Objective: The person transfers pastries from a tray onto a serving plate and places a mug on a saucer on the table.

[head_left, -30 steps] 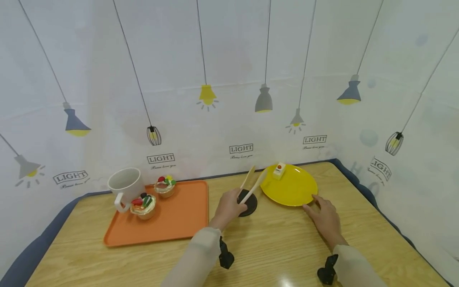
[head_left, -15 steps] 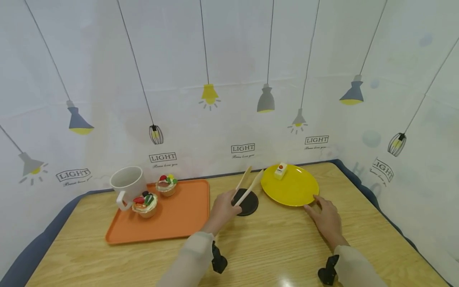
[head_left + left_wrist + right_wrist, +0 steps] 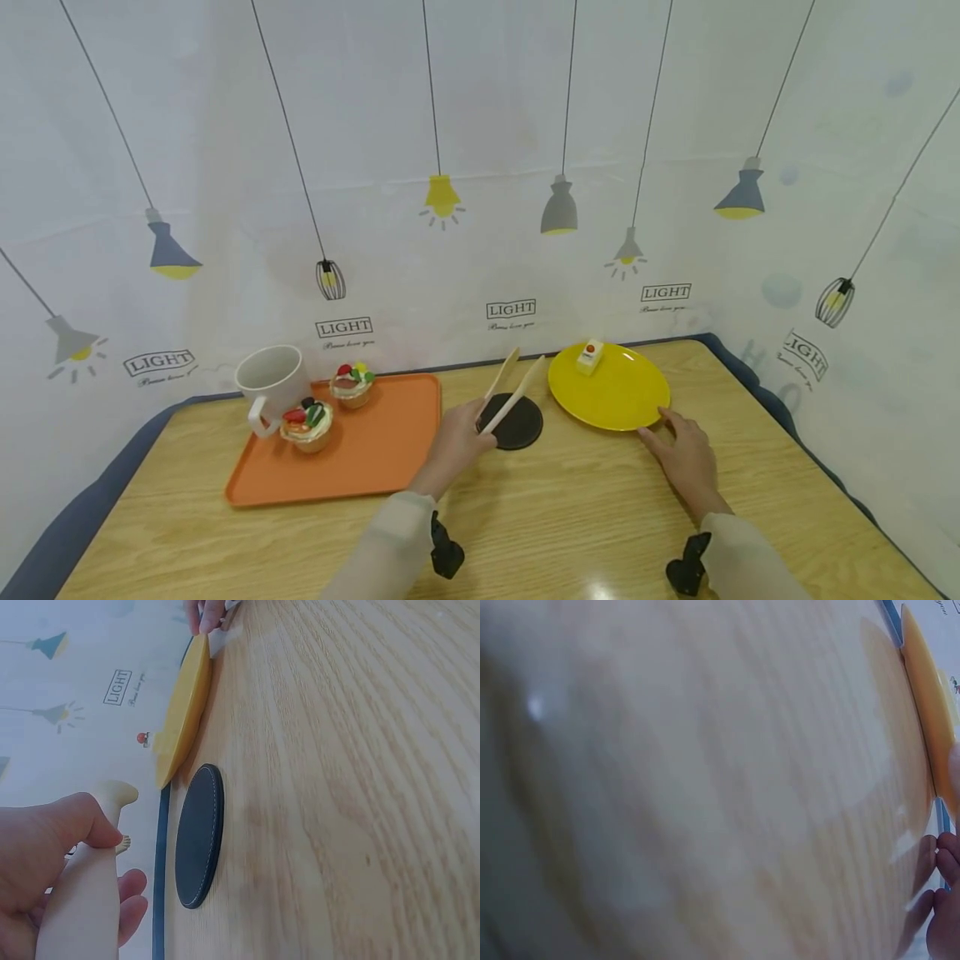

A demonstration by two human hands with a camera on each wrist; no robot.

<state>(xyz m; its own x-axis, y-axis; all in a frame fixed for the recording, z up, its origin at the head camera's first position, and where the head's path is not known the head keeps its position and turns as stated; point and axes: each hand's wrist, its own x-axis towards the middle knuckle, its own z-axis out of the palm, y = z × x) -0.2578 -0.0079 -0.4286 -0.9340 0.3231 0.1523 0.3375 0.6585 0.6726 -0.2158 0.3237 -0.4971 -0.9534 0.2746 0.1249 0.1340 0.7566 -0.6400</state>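
Observation:
My left hand [image 3: 456,437] grips light wooden tongs [image 3: 517,404] over the black round coaster [image 3: 521,425]. The tongs' tips stand apart with nothing between them. In the left wrist view the thumb presses on one pale arm of the tongs [image 3: 82,907], and the coaster [image 3: 199,836] lies just beyond. My right hand [image 3: 686,458] holds the near right rim of the yellow plate [image 3: 611,396] between thumb and fingers. A small cream-coloured cake piece with a red dot [image 3: 590,357] sits near the plate's far left side. The right wrist view catches only fingertips [image 3: 946,859] and the plate's edge [image 3: 930,690].
An orange tray [image 3: 375,462] lies at the left of the wooden table [image 3: 540,517]. Two fruit-topped tarts are on it, one in front [image 3: 307,427] and one behind [image 3: 351,385]. A white mug [image 3: 272,379] stands at its back left corner. A printed curtain [image 3: 487,250] closes off the back.
My left hand and the tongs have moved left and slightly nearer, from beside the plate to over the coaster. My right hand keeps its place at the plate rim.

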